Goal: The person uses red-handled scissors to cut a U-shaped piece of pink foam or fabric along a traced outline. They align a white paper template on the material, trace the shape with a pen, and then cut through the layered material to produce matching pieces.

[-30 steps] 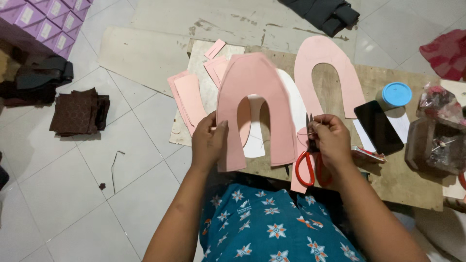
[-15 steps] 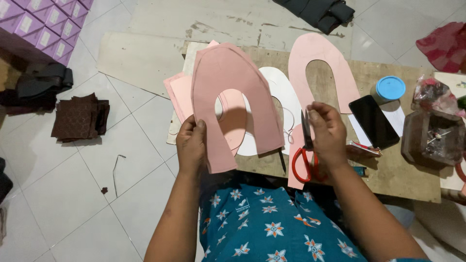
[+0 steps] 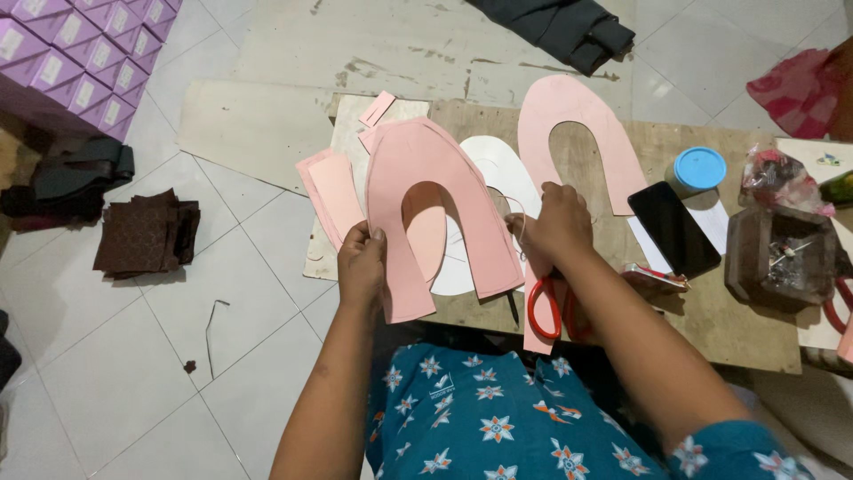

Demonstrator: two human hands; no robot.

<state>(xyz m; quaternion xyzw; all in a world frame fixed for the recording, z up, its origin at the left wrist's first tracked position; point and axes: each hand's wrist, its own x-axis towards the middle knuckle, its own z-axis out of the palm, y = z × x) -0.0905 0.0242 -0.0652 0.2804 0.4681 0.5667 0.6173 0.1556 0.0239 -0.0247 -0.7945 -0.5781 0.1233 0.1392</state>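
Two hands work: the left hand (image 3: 362, 264) pinches a pink arch-shaped piece (image 3: 435, 209), the right hand (image 3: 555, 222) grips red-handled scissors (image 3: 549, 307).

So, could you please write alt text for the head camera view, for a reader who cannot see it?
A seated person's left hand holds up a pink U-shaped foam piece over a low wooden board, while the right hand grips red-handled scissors. On the board lie another pink U-shaped piece, a white cutout, a black phone and a blue-lidded jar.
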